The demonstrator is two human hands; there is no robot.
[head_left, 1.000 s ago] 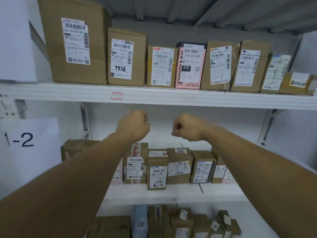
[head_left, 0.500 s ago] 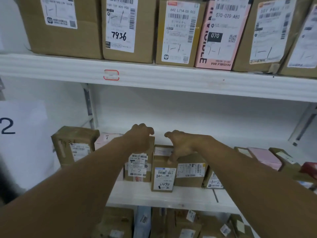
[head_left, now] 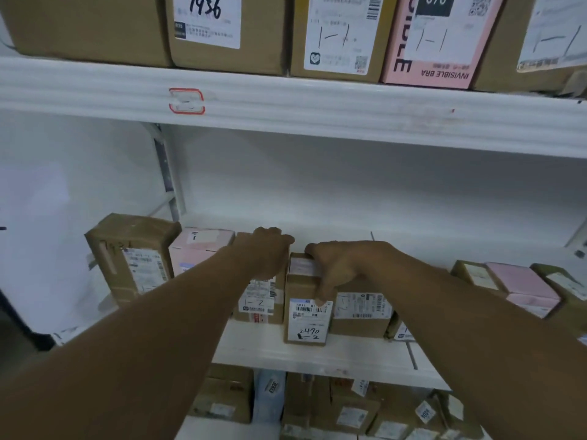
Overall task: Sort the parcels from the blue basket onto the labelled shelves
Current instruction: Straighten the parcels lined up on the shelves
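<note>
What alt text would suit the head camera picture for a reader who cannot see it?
The left hand holds a brown cardboard parcel marked 1-2 and the right hand a brown cardboard parcel marked 2470, on a white metal shelf. Bigger labelled boxes stand above.

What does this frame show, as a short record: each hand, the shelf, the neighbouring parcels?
left: left hand on top of the red-taped parcel, fingers curled over its far edge
right: right hand grips the parcel marked 2470, thumb down its front
shelf: both parcels stand on the middle shelf
neighbours: pink parcel and brown box to the left
basket: not in view
</note>
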